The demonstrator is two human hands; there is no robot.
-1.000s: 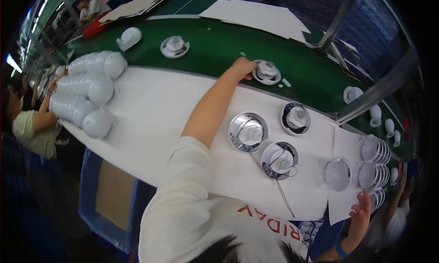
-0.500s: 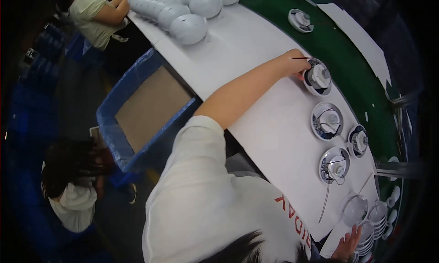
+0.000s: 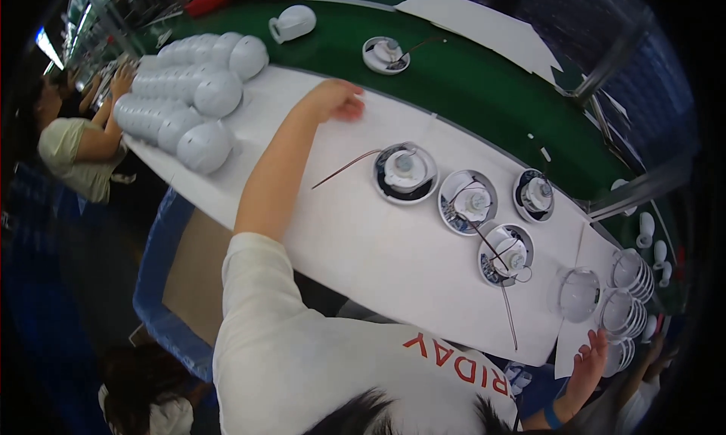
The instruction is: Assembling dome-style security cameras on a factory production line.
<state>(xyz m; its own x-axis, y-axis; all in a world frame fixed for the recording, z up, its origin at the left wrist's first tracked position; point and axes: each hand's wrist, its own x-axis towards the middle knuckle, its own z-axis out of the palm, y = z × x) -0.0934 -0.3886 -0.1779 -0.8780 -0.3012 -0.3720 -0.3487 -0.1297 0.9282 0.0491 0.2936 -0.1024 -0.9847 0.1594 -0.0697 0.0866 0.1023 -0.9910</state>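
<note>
My left hand point(image 3: 338, 102) is raised over the far edge of the white table, fingers loosely bent and slightly blurred, with nothing visible in them. Closest to it on the table is a white bowl-shaped housing point(image 3: 405, 173) with a round white part, dark circuit board and brown wire. Beyond the edge, a similar housing point(image 3: 386, 55) lies on the green belt. My right hand point(image 3: 586, 371), fingers apart, hovers by a clear round cover point(image 3: 579, 294) and stacked clear covers point(image 3: 622, 314). More wired housings stand mid-table: one point(image 3: 467, 202), another point(image 3: 505, 255) and a third point(image 3: 533, 196).
Rows of white perforated globes point(image 3: 208, 146) fill the table's left end. Below its near edge stands a blue-lined bin point(image 3: 170, 314) with a cardboard bottom. A metal post point(image 3: 629, 197) rises at the far right. Other people work at the left and lower right.
My left hand has let go of the nearest wired housing and moved away from it, toward the belt edge. The view has turned. My right hand stays near the clear covers.
</note>
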